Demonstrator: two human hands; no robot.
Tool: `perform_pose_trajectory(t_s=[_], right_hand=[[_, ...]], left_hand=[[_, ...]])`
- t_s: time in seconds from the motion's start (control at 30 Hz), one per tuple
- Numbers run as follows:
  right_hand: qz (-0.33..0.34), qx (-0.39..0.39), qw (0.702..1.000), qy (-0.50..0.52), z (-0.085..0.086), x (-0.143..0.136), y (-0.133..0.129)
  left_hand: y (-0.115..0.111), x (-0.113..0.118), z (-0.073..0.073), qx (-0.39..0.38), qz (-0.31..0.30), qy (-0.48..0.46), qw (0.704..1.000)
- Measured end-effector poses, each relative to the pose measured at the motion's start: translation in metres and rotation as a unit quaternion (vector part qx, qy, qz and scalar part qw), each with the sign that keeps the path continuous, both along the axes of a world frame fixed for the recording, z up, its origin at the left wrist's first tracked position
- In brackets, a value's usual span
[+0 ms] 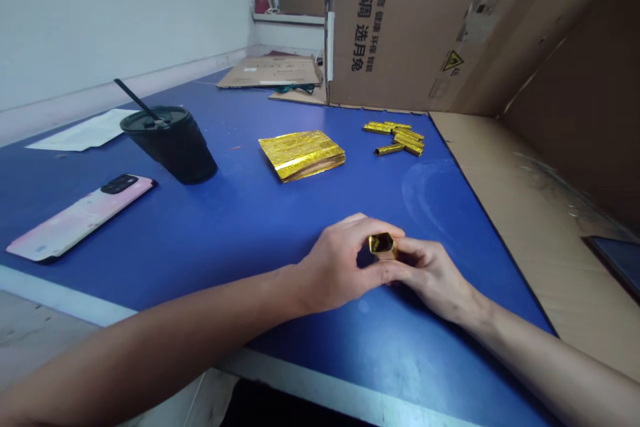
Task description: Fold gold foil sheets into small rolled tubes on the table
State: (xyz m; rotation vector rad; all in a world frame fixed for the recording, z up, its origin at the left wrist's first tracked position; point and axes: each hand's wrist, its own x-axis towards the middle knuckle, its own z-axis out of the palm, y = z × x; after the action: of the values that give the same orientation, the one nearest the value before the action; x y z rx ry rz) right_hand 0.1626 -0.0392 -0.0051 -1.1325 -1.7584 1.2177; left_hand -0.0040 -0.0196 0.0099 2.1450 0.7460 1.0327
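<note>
Between both hands is a folded gold paper tube (384, 252), its open end facing up toward me. My left hand (350, 257) curls its thumb and forefinger around the tube's left side. From the right, my right hand (435, 273) pinches the same tube, its fingertips meeting those of the left. A stack of gold foil paper sheets (303, 155) lies beyond my hands on the blue table (240, 227). Farther off to the right, several small folded gold paper pieces (397, 137) rest in a loose pile.
At the left stand a black cup (173, 147) with a straw and a phone (83, 217) lying face down. White paper (85, 130) lies behind the cup. A large cardboard box (400, 27) rises at the back right, and flat cardboard (270, 72) lies at the far end.
</note>
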Motion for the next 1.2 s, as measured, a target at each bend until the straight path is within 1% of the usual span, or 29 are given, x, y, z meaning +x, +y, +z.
perform_pose_trajectory(t_s=[0.07,0.13,0.2,0.27,0.37,0.47,0.57,0.67,0.73,0.83,0.9,1.0,1.1,1.2], right_hand=[[-0.012,0.047,0.999,-0.019,-0.002,0.001,0.0],[-0.039,0.092,0.994,-0.045,-0.004,0.002,0.0],[-0.086,0.129,0.985,-0.07,-0.007,0.004,0.0],[-0.13,0.153,0.975,-0.092,-0.009,0.007,0.002],[-0.16,0.168,0.965,-0.126,-0.013,0.01,0.005],[-0.161,0.148,0.969,-0.112,-0.013,0.01,0.005],[-0.14,0.111,0.983,-0.042,-0.012,0.008,0.004],[-0.129,0.093,0.987,0.006,-0.012,0.008,0.005],[-0.137,0.101,0.985,0.008,-0.013,0.009,0.006],[-0.157,0.123,0.98,-0.024,-0.016,0.011,0.007],[-0.167,0.128,0.977,-0.029,-0.017,0.011,0.007],[-0.169,0.099,0.98,0.024,-0.014,0.01,0.007],[-0.164,0.057,0.982,0.072,-0.009,0.009,0.008],[-0.175,0.045,0.98,0.083,-0.005,0.007,0.009]], left_hand=[[-0.001,0.001,-0.001,0.026,-0.002,-0.001,1.0],[0.0,0.002,-0.002,0.027,0.017,-0.003,0.999],[0.0,0.002,-0.001,0.003,0.046,-0.009,0.999],[0.0,0.001,0.0,-0.037,0.073,-0.023,0.996],[0.002,0.001,0.0,-0.079,0.086,-0.054,0.992],[0.005,0.003,-0.003,-0.1,0.083,-0.082,0.988],[0.009,0.005,-0.007,-0.124,0.073,-0.097,0.985],[0.011,0.005,-0.01,-0.14,0.052,-0.099,0.984],[0.011,0.005,-0.01,-0.153,0.039,-0.097,0.983],[0.011,0.004,-0.012,-0.176,0.039,-0.101,0.979],[0.012,0.004,-0.014,-0.177,0.049,-0.107,0.977],[0.015,0.004,-0.017,-0.165,0.056,-0.111,0.978],[0.017,0.004,-0.02,-0.159,0.048,-0.113,0.98],[0.017,0.005,-0.021,-0.168,0.038,-0.116,0.978]])
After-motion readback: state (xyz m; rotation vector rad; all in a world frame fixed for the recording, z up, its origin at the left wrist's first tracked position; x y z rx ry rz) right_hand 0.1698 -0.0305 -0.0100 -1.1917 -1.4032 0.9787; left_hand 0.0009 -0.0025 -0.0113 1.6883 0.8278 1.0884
